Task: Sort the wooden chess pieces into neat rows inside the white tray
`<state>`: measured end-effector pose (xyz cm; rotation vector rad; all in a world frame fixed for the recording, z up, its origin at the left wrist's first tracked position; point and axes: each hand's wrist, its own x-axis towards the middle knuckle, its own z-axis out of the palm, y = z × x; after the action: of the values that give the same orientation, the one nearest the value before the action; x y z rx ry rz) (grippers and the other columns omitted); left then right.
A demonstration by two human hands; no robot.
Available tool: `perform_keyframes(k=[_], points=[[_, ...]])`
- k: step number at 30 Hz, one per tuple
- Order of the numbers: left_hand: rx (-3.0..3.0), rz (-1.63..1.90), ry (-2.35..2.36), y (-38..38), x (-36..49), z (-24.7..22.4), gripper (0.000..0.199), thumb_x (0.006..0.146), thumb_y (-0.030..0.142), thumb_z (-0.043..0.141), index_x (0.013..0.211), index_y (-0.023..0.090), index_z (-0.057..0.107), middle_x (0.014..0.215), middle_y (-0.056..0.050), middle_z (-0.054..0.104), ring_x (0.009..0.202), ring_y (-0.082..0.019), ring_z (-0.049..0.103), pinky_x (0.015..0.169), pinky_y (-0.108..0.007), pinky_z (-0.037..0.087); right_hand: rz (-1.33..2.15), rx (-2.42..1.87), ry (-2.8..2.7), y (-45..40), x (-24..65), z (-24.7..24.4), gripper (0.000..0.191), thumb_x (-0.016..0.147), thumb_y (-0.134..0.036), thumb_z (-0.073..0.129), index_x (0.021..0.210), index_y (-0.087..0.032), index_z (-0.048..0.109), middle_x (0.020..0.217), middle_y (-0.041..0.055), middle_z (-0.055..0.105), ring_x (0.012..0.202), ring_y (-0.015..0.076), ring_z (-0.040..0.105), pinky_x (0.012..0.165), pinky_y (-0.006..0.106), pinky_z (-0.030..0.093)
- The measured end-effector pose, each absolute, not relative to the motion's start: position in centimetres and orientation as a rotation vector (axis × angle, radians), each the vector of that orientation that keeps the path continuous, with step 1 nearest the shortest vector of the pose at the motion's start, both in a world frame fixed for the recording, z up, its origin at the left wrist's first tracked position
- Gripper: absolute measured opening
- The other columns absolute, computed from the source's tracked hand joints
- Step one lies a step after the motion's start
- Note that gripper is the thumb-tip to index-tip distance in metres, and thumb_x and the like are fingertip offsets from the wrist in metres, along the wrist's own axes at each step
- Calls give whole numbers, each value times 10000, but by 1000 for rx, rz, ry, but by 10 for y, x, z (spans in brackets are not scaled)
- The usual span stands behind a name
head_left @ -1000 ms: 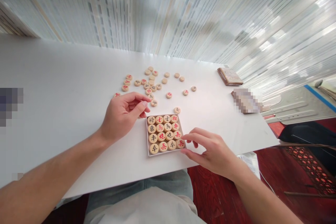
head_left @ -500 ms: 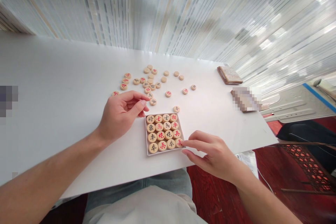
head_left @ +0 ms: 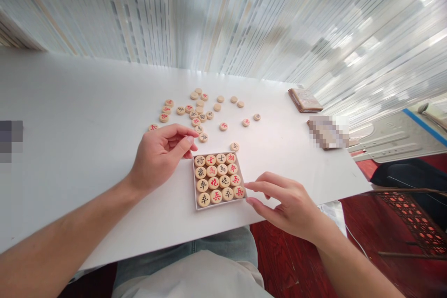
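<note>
A shallow box (head_left: 196, 195) on the white table holds several round wooden pieces in rows, marked with red or black characters. The piece at its near right corner (head_left: 239, 192) has a red character. My right hand (head_left: 284, 202) is beside the box's right edge, thumb and forefinger apart, holding nothing. Over the box's far left corner hovers my left hand (head_left: 162, 151), its fingers curled and thumb near the forefinger; whether something is between them is hidden. A black-marked piece (head_left: 203, 137) lies just past those fingertips, and another (head_left: 234, 146) touches or nearly touches the box's far edge.
More round pieces (head_left: 217, 107) are scattered across the white table (head_left: 87, 102) beyond the box, some face down. A small brown box (head_left: 305, 100) and a blurred-out item (head_left: 327, 133) lie at the right. A woven chair (head_left: 407, 214) stands beyond the table's right edge.
My right hand has drawn back slightly to the right, off the red-marked corner piece. My left hand has hardly moved. The view has shifted a little.
</note>
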<state>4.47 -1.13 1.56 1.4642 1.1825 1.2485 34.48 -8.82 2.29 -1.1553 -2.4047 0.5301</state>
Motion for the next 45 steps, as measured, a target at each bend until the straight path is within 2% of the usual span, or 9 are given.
perform_keyframes(k=[2, 4, 6, 7, 8, 10, 18, 36, 45], points=[[1464, 1241, 1188, -11, 45, 15, 139, 886, 276, 725, 909, 156, 791, 708, -25, 752, 639, -157, 733, 617, -245, 629, 547, -1185, -2356, -81, 345, 26, 217, 1030, -249, 667, 1242, -218, 700, 926, 54, 719, 718, 164, 668, 599, 274, 556], [1465, 1235, 1195, -10, 44, 15, 143, 886, 278, 722, 911, 154, 790, 715, -28, 756, 645, -159, 735, 621, -249, 631, 555, -1217, -2348, -72, 345, 29, 414, 982, -319, 752, 1368, -231, 630, 1074, 94, 736, 874, 212, 711, 664, 299, 603], [1464, 1235, 1201, -10, 43, 15, 145, 892, 279, 720, 918, 154, 789, 720, -28, 758, 642, -156, 733, 626, -250, 633, 564, -1233, -2410, -64, 342, 32, 818, 865, -398, 883, 1554, -244, 470, 1374, 160, 672, 1193, 308, 680, 905, 413, 638], [1463, 1235, 1204, -10, 43, 15, 147, 896, 281, 719, 923, 154, 789, 720, -27, 758, 639, -155, 732, 630, -251, 634, 571, -1234, -2460, -61, 339, 32, 1015, 796, -418, 938, 1624, -256, 373, 1513, 180, 589, 1345, 353, 602, 1043, 488, 595], [1462, 1235, 1210, -10, 42, 15, 149, 901, 284, 720, 930, 155, 789, 720, -27, 758, 639, -154, 731, 634, -251, 635, 578, -1236, -2507, -58, 337, 33, 1162, 740, -421, 977, 1666, -269, 292, 1611, 187, 501, 1452, 384, 509, 1142, 547, 529], [1462, 1235, 1217, -9, 40, 15, 155, 908, 290, 725, 943, 155, 791, 719, -26, 757, 645, -155, 733, 637, -251, 636, 572, -1238, -2583, -53, 331, 31, 1299, 677, -405, 1013, 1694, -290, 213, 1688, 186, 404, 1529, 414, 397, 1214, 618, 440], [1444, 1231, 1205, -9, 38, 19, 137, 911, 279, 721, 931, 158, 780, 726, -25, 757, 654, -162, 740, 629, -253, 640, 592, -1205, -2638, -42, 319, 23, 1235, 678, -333, 987, 1682, -297, 269, 1593, 187, 503, 1397, 429, 477, 1142, 662, 446], [1451, 1232, 1204, -9, 39, 10, 187, 924, 310, 660, 951, 169, 780, 779, -60, 778, 695, -182, 759, 637, -282, 648, 614, -1145, -2611, -29, 319, 7, 1094, 746, -328, 921, 1654, -371, 312, 1594, 141, 493, 1436, 443, 485, 1137, 681, 512], [1458, 1189, 1276, -7, 35, 12, 185, 907, 334, 662, 953, 181, 756, 754, -42, 763, 655, -169, 733, 635, -276, 631, 672, -1155, -2585, -33, 326, 14, 1152, 755, -390, 933, 1694, -391, 264, 1663, 155, 428, 1494, 457, 462, 1148, 705, 508]])
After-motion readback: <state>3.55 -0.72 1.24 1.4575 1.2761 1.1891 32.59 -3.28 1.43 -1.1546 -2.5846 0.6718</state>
